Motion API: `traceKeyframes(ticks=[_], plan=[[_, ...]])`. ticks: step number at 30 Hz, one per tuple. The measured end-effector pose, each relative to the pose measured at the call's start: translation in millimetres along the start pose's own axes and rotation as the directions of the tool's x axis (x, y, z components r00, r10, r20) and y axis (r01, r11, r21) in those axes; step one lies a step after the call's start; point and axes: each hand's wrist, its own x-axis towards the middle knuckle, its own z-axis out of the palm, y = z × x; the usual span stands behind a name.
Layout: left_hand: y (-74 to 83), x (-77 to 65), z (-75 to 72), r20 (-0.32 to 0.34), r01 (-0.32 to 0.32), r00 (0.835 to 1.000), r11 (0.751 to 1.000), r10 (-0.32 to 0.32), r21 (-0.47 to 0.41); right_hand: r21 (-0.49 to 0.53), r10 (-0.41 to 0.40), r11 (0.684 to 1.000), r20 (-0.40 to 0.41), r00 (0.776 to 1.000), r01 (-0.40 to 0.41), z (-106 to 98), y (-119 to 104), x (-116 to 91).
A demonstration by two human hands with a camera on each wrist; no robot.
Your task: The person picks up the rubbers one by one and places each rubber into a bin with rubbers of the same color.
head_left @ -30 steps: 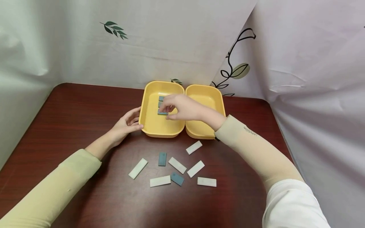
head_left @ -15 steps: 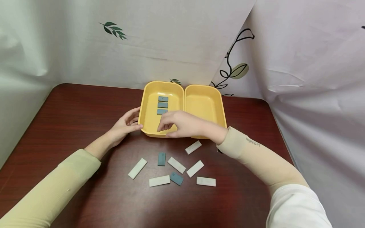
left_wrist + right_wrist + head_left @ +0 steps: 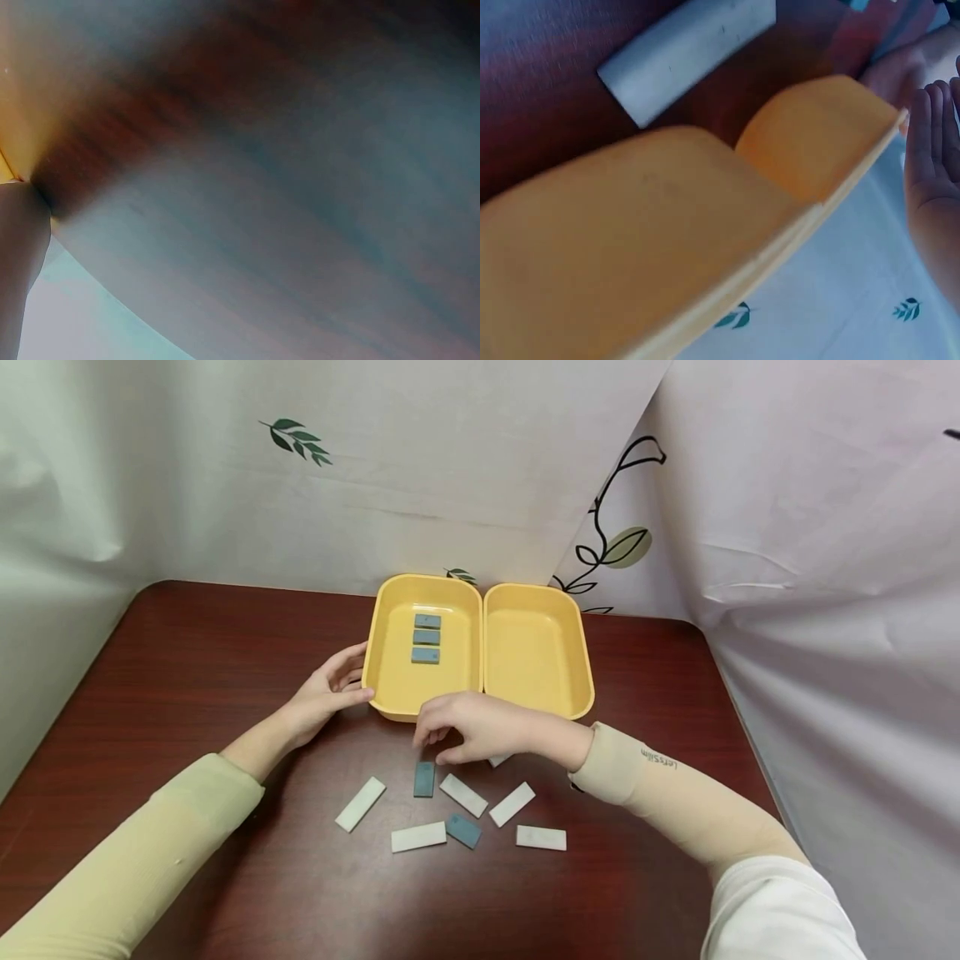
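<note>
My left hand (image 3: 324, 696) touches the outer left side of the left yellow tray (image 3: 381, 672); its thumb lies at the front corner. In the left wrist view a finger (image 3: 19, 255) meets the yellow wall. My right hand (image 3: 480, 725) hovers in front of the trays with fingers loosely bent and nothing seen between them. Just below its fingertips lies an upright-set blue-grey tile (image 3: 423, 780) on the table. Another blue-grey tile (image 3: 463, 831) touches a white tile (image 3: 418, 837). Three blue-grey tiles (image 3: 426, 637) lie in a column inside the left tray.
The right yellow tray (image 3: 536, 652) stands against the left one, its front edge partly behind my right hand. More white tiles (image 3: 513, 804) are scattered on the dark red table (image 3: 247, 643), one partly covered by the right hand. A pale patterned curtain (image 3: 420, 468) closes off the back and sides.
My right hand has come out of the left tray toward the front, over the tray's near edge to the upper blue-grey tile. The left hand stays at the tray.
</note>
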Motion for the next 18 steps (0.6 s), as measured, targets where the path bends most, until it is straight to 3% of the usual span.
traceKeyframes(ticks=[18], plan=[[-0.4,1.1,1.9,-0.003,0.001,1.0,1.0,-0.001,0.003,-0.054,-0.038,0.998,0.063,0.997,0.041,37.2,11.8,4.1]])
